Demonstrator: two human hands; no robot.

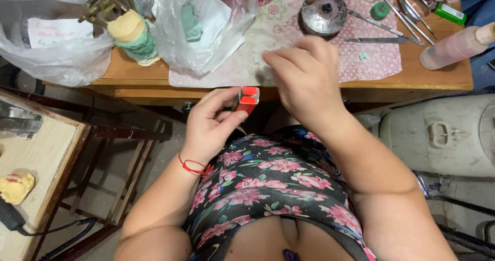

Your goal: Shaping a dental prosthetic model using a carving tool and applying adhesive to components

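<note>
While working over the wooden worktop, best to keep elbows low. Left hand: grip pinching a small red block, held just below the worktop edge. Right hand: fingertips pressed together over the patterned mat, on what cannot be told. Steady the block before bringing anything to it.

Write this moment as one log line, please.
left hand: holds small red block | right hand: fingertips at patterned cloth on wooden table

Open patch of counter under the right hand; plastic bag crowds the left, round tin and metal tools block behind.
</note>
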